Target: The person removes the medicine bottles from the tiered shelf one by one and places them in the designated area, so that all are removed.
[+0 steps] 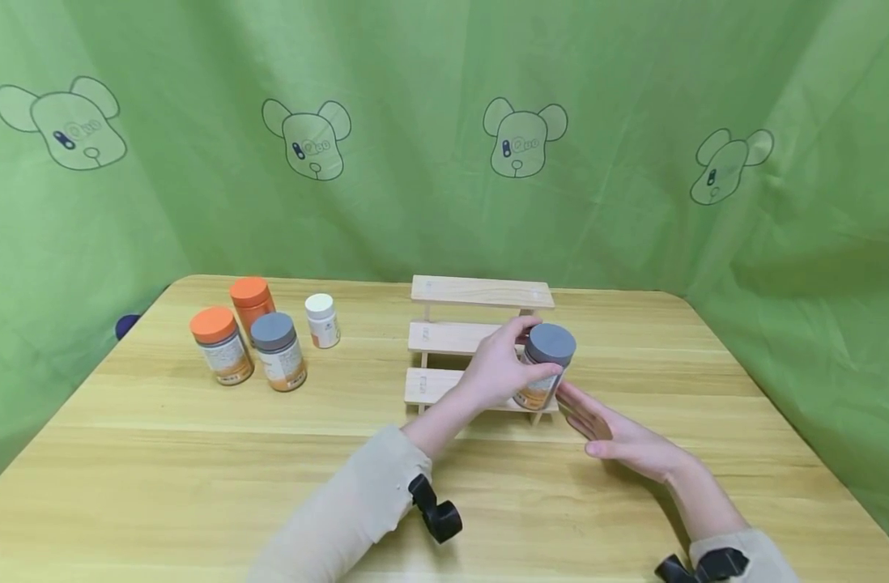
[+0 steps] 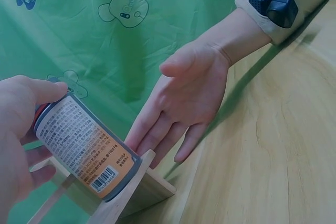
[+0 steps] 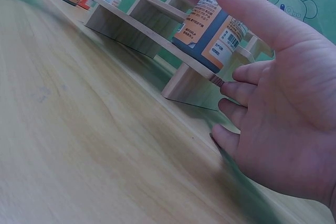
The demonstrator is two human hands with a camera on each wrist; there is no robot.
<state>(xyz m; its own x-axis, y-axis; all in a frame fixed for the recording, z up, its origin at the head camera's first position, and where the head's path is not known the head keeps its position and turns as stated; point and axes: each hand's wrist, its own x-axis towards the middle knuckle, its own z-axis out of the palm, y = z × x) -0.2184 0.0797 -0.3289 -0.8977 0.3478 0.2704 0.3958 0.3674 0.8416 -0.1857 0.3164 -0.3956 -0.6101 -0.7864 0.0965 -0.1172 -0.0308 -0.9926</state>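
My left hand [image 1: 499, 368] grips a grey-lidded pill bottle [image 1: 550, 346] between thumb and fingers. The bottle stands at the right end of the lowest board of a three-step wooden rack [image 1: 431, 387]. In the left wrist view, the bottle's white and orange label [image 2: 86, 142] with a barcode faces the camera. My right hand [image 1: 627, 441] is just right of the rack, palm turned inward and fingers extended. In the right wrist view, the fingertips of the right hand [image 3: 283, 103] lie close by the board's end; whether they touch it I cannot tell.
On the left of the wooden table [image 1: 197, 478] stand a grey-lidded bottle [image 1: 280, 356], an orange-lidded bottle [image 1: 223, 348], an all-orange bottle [image 1: 252, 304] and a small white bottle [image 1: 322, 322]. A green curtain [image 1: 415, 210] hangs behind the table and along its sides.
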